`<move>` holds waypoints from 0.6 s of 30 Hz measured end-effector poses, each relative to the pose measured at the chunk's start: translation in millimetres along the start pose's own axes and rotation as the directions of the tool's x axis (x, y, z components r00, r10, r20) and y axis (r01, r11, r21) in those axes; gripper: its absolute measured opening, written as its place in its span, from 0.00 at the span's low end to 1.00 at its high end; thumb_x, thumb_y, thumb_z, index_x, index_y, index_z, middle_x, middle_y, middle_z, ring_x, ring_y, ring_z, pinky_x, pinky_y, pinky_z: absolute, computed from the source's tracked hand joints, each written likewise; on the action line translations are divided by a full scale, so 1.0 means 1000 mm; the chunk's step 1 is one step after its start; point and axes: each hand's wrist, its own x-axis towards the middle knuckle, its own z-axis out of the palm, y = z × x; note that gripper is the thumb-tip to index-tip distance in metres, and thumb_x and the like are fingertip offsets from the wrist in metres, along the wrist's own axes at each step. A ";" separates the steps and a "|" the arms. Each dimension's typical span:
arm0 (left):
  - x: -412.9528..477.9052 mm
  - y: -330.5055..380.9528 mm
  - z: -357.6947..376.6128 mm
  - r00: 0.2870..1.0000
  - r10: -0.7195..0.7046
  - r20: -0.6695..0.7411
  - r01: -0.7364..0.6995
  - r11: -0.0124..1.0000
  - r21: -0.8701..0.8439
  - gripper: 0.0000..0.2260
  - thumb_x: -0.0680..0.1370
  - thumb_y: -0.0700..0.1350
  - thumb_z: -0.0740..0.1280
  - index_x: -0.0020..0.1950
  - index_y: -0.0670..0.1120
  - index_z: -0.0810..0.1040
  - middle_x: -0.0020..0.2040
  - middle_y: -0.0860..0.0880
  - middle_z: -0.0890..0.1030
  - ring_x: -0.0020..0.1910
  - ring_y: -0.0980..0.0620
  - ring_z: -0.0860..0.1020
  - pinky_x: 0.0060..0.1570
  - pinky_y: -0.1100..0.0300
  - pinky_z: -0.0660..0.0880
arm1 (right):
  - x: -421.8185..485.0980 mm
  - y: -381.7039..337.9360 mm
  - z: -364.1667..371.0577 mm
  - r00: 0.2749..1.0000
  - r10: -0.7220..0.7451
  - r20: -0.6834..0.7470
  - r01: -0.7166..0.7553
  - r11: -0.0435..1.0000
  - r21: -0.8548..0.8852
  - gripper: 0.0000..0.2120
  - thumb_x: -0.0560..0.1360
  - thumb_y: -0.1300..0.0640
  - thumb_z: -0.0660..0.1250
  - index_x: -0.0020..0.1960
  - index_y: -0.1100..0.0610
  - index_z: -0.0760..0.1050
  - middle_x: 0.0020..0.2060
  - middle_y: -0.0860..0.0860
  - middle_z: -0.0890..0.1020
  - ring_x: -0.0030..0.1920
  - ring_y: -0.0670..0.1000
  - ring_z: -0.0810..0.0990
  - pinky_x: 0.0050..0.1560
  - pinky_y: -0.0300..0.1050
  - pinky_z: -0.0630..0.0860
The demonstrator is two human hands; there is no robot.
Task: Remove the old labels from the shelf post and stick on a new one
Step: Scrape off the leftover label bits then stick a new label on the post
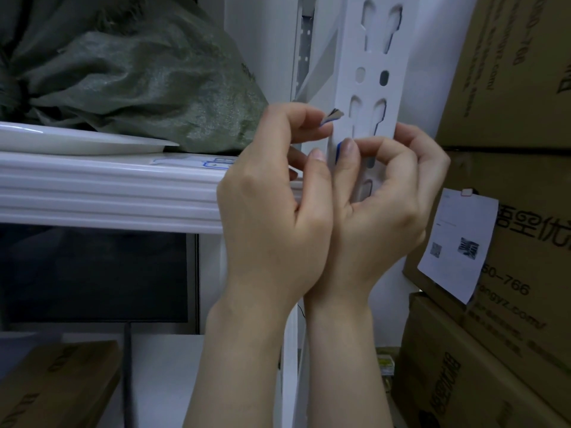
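We are in a dim storeroom with white metal shelving. A green woven sack [139, 75] fills the upper left, and stacked cardboard boxes [509, 88] line the right edge. A white shelf post [367, 81], punched with keyhole slots, runs up the frame just right of centre, and both hands meet on it at mid-frame.

The left hand [272, 193] is curled, its fingertips pinching a small torn label scrap [331, 117] that is lifted just off the post's left edge. The right hand [383, 208] wraps the post, with its fingers hooked round the right edge and its thumb pressed on the front. Just beside that thumb, a blue-edged label [338, 153] is still stuck on the post. We see no new label.

We judge the main risk to be tearing. Only a thin corner is gripped, so a sharp pull could shred the paper and leave strips behind. Leftover paper or glue could stop a fresh label from lying flat. The thumbnail could also slip off the label into a slot, and the loose scrap may cling to the fingers.
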 end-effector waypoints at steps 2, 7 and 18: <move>0.000 0.000 0.000 1.000 0.001 -0.003 -0.001 1.000 0.001 0.08 0.77 0.37 0.63 0.56 0.44 0.75 0.51 0.54 0.81 0.49 0.56 0.80 0.47 0.53 0.77 | -0.001 0.000 0.001 1.000 0.010 0.001 -0.010 1.000 -0.002 0.05 0.75 0.57 0.70 0.43 0.58 0.79 0.56 0.53 0.80 0.45 0.27 0.68 0.39 0.29 0.68; 0.001 0.000 0.000 1.000 0.006 0.002 -0.006 1.000 0.000 0.09 0.77 0.37 0.62 0.56 0.43 0.74 0.51 0.53 0.81 0.50 0.56 0.79 0.47 0.53 0.77 | -0.002 -0.001 0.001 0.999 0.037 0.009 -0.037 0.999 0.004 0.05 0.76 0.57 0.69 0.44 0.58 0.78 0.57 0.53 0.79 0.45 0.25 0.68 0.38 0.29 0.68; 0.000 0.000 0.000 1.000 -0.004 -0.006 0.004 1.000 -0.006 0.09 0.77 0.38 0.63 0.56 0.43 0.75 0.51 0.54 0.81 0.48 0.55 0.80 0.46 0.52 0.77 | -0.001 -0.003 -0.001 0.998 0.052 0.019 -0.053 0.997 0.052 0.05 0.75 0.58 0.71 0.47 0.60 0.79 0.55 0.55 0.79 0.50 0.35 0.71 0.45 0.25 0.68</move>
